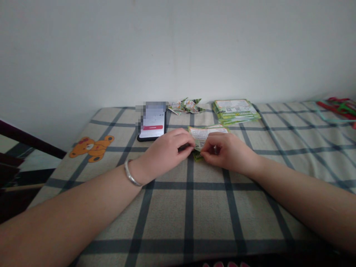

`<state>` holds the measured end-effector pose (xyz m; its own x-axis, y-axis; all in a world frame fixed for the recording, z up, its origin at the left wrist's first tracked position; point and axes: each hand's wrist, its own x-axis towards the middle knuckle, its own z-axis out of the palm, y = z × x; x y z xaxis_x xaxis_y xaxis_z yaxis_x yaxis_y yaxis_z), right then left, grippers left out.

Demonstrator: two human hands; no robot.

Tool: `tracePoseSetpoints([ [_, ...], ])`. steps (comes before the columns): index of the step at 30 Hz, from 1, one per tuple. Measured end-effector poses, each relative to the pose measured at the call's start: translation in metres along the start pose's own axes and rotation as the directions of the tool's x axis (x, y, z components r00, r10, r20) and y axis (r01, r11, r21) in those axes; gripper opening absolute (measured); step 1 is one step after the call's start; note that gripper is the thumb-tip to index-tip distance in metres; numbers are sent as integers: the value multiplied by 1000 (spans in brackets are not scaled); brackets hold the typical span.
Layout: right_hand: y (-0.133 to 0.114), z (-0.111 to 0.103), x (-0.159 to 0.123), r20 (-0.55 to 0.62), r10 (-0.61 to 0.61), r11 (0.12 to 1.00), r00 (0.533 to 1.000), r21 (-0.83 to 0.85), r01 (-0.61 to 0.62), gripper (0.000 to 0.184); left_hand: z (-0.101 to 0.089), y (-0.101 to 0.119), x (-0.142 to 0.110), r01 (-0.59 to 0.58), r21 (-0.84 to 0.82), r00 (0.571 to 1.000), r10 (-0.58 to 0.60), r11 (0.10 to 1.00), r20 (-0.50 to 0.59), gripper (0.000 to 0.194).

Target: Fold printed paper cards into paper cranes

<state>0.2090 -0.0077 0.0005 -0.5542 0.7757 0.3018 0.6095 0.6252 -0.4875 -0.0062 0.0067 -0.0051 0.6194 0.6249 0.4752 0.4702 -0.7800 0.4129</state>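
Note:
My left hand [171, 150] has its fingers curled in a pinch at the left front corner of a printed green-and-white leaflet [198, 134]. Close beside it, my right hand [226, 150] pinches the same leaflet's front edge, thumb and forefinger pressed together. Several similar sheets seem to lie under this one, their edges fanning out behind my right hand. The fingertips cover much of the front edge, so any fold there is hidden. Behind the hands, pointed folded paper pieces [186, 106] in the same print lie near the wall.
A stack of matching leaflets [236, 111] lies back right. Left of the folded pieces is a phone [151, 122] with its screen lit. The checked tablecloth [167, 215] bears a bear picture [93, 147]. Red and green items [340, 107] sit at far right. A wall [178, 48] stands behind.

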Motion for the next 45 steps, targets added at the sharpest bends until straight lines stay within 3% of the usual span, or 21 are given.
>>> tracePoseSetpoints([
  [3, 3, -1, 2, 12, -95, 996, 995, -3, 95, 4, 4, -1, 1, 126, -234, 987, -146, 964, -68, 5],
  [6, 5, 0, 5, 9, -190, 982, 982, -2, 190, 5, 12, -2, 1, 212, -496, 959, -276, 842, -58, 11],
  [10, 6, 3, 4, -38, -87, 994, 995, 56, 89, 9, 19, -2, 2, 276, -614, 946, -322, 739, 37, 18],
  [15, 7, 6, 3, -30, 13, 993, 999, 114, -10, 20, 18, -2, 4, 363, -610, 921, -372, 704, 119, 22],
  [28, 6, 8, 5, -7, 108, 979, 994, 175, -105, 29, 19, -3, 3, 370, -605, 918, -377, 705, 123, 31],
  [39, 5, 8, 4, -10, 25, 996, 1000, 80, -24, 25, 19, -7, 4, 392, -598, 906, -408, 699, 118, 36],
  [45, 6, 8, 3, -13, -16, 998, 1000, 55, 17, 26, 18, -3, 7, 456, -599, 873, -462, 658, 158, 39],
])
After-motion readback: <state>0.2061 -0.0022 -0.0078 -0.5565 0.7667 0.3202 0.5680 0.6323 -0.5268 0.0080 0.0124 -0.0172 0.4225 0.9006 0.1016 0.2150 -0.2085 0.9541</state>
